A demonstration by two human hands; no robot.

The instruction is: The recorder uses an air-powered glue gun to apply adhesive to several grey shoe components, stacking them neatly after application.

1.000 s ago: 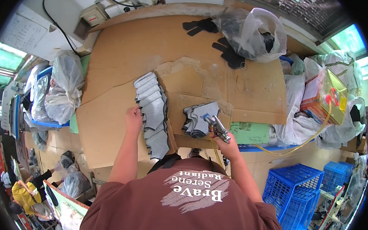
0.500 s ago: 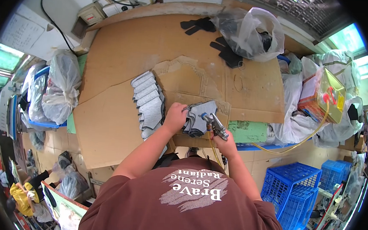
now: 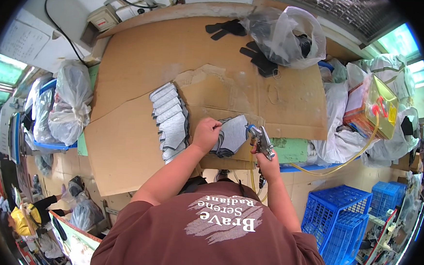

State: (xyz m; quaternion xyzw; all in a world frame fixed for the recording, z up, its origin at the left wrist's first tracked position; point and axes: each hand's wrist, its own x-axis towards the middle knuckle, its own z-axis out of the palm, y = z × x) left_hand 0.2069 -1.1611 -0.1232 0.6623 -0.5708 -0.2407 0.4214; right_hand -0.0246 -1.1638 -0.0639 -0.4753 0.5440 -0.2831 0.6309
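My right hand is wrapped round a metal spray gun with a blue nozzle tip. The nozzle points left, at the right edge of a small stack of grey fabric pieces with dark undersides. My left hand is closed at the left edge of that stack, fingertips pinched together; what they grip, if anything, is hidden. Left of it lies a long overlapping row of similar grey pieces, fanned on the cardboard.
Black cut pieces lie at the far side near a clear plastic bag. A yellow hose runs to a metal can on the right. Blue crates stand at lower right. Bagged goods sit on the left.
My right hand has drawn the spray gun to the right, off the top of the stack. My left hand shifted slightly, and the top grey piece now lies flatter.
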